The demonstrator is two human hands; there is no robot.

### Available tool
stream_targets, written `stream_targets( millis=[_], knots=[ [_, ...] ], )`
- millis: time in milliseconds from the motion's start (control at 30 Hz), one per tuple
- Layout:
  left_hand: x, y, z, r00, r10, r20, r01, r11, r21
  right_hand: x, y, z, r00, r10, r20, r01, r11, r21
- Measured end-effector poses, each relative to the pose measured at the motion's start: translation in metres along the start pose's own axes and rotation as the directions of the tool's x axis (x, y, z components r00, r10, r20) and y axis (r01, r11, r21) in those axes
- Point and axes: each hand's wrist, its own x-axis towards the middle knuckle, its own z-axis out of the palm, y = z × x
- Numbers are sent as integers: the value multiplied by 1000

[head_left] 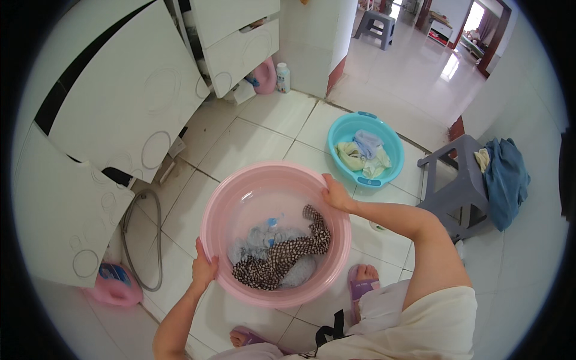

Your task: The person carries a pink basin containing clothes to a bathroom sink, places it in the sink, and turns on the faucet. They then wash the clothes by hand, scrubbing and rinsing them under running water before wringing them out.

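Both my hands grip the rim of a large pink basin point(213, 198) in front of me. My left hand point(204, 267) closes on its lower left edge, and my right hand point(338, 195) on its upper right edge. Inside lie a dark checked cloth point(282, 258) and a wet-looking grey-blue cloth point(264, 237) with small bright blue parts. Liquid appears to cover part of the basin's bottom. Beyond my right hand, a smaller turquoise basin point(332, 141) stands on the floor, holding pale blue and light green-yellow cloths point(367, 150).
To the right stands a grey plastic stool point(453, 180) with blue cloth point(507, 180) draped over it. White cabinets point(126, 90) line the left, with a grey hose point(159, 240) and pink jug point(117, 287) below. A white bottle point(283, 78) stands near the doorway; another stool point(376, 29) is beyond.
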Motion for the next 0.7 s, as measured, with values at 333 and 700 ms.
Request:
stream_targets(
  millis=[333,700],
  knots=[
    [1,12,-3,999,-48,3,48,999,-1,1,3,-2,1000,10,10,-10,999,43],
    [3,2,1,1000,22,-1,-22,1000,-11,-2,-8,-8,999,36,4,-36,999,39]
  ],
)
